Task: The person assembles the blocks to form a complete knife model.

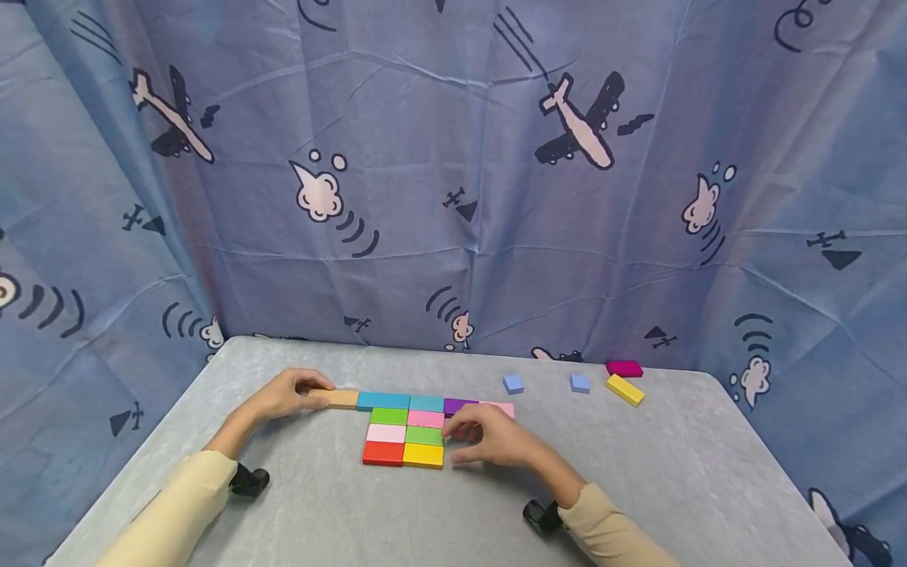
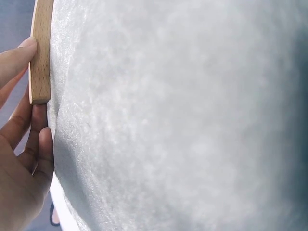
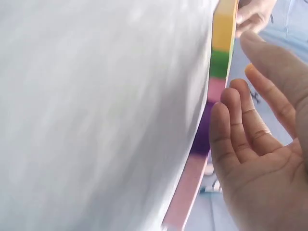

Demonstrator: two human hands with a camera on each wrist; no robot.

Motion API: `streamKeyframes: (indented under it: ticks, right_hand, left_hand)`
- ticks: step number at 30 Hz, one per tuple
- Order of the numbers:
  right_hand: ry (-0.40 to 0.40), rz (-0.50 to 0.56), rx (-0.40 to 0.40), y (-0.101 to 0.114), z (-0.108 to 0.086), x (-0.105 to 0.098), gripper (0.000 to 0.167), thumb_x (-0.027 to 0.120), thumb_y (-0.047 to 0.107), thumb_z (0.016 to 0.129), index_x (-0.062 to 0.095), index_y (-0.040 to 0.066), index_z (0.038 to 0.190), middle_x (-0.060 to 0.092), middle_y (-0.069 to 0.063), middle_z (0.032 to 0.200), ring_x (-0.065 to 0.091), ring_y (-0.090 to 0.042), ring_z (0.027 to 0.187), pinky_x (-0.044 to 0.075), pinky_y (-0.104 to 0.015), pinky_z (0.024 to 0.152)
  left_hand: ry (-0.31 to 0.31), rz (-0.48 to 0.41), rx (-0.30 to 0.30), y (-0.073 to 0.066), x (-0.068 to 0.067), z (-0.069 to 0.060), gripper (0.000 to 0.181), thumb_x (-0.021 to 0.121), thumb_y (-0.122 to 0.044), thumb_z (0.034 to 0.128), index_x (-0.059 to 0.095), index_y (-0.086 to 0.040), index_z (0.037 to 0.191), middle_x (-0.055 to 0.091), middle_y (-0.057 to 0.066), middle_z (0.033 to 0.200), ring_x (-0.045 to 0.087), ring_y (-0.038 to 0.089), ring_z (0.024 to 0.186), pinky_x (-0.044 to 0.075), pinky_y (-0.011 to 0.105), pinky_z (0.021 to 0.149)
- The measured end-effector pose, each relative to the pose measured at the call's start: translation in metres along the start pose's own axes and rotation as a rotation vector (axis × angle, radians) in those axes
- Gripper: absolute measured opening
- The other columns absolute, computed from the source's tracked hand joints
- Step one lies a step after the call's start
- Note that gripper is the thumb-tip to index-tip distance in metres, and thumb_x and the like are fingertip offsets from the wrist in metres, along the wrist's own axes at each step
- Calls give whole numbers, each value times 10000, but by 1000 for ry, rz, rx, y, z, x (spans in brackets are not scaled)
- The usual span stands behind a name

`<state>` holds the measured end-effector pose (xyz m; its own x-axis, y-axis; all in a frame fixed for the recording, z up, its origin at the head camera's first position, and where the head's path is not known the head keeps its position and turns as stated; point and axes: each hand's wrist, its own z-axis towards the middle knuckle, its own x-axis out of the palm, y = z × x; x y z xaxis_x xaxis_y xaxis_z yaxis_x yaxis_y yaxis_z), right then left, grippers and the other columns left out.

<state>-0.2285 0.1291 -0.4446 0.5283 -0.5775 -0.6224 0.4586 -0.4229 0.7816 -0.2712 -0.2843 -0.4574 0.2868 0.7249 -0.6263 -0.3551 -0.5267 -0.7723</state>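
A row of flat blocks lies on the table: a plain wooden block [image 1: 343,399], a long blue block [image 1: 384,402], a teal block [image 1: 427,403], a purple block [image 1: 457,405] and a pink block [image 1: 505,409]. Below it, paired blocks adjoin, down to a red block [image 1: 383,453] and a yellow block [image 1: 423,456]. My left hand [image 1: 289,393] pinches the wooden block's left end, thumb on its side in the left wrist view. Beside the paired blocks' right edge, my right hand [image 1: 499,438] holds nothing, its fingers loosely bent; whether they touch a block I cannot tell.
Toward the back right lie two small blue blocks, one left [image 1: 513,384] and one right [image 1: 579,383], with a magenta block [image 1: 624,368] and a loose yellow block [image 1: 625,390]. A patterned curtain [image 1: 425,197] hangs behind the grey-covered table [image 1: 319,504].
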Motion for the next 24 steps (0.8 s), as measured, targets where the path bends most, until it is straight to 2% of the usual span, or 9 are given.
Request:
streamKeyframes:
  ticks: [6,11,17,21,24]
  right_hand:
    - [-72,39,4,-17,-31,-27,304,835,101,862,729,10,1131,703,-108,1081,641,-339,959,535,-429,857]
    - [-146,62,28,-34,-66,-57,303,796,120,904,708,-4,1166,686,-162,1128,636,-365,1018,528,-434,884]
    - [-276,45,82,-54,-106,-90,345,777,124,921,675,-65,1191,665,-227,1148,633,-408,1029,536,-330,856]
    - [-366,19,155,-67,-129,-108,349,777,112,919,673,-72,1197,668,-215,1141,645,-328,1006,531,-289,839]
    - [-426,-16,173,-78,-143,-119,342,781,91,911,677,-77,1191,673,-208,1126,655,-253,968,531,-268,821]
  left_hand:
    - [4,1,-60,-5,0,4,210,794,-70,891,753,-5,1086,712,86,1043,595,216,910,475,319,781]
    - [9,0,-43,-8,0,3,208,791,-53,891,748,11,1085,710,111,1041,599,224,905,479,323,773]
    - [6,9,-13,-8,0,0,197,790,-53,891,748,17,1070,715,111,1022,607,190,881,483,308,756]
    - [8,15,-11,-4,0,0,198,791,-59,892,750,10,1072,715,95,1021,609,167,875,486,304,756]
    - [15,11,-16,-2,-1,0,203,792,-64,892,751,5,1079,711,91,1030,608,182,887,488,308,763]
